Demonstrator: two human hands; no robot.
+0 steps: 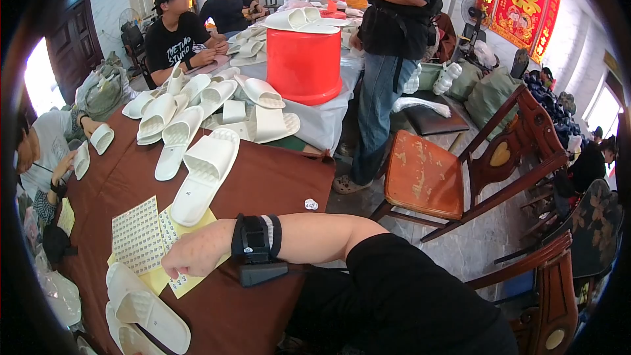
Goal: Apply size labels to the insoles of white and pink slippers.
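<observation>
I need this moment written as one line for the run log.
right hand: fist resting on sticker sheets | left hand: not in view | white slipper: apart, above the sheets | surface: brown table

Tabletop: dark brown cloth. Slippers: white, ridged footbeds, piled toward 11 o'clock. Sticker sheets: white grid of small labels on yellow backing. Bucket at 12 o'clock: red. Wrist strap: black. Chair at 3 o'clock: reddish-brown, worn orange seat.
</observation>
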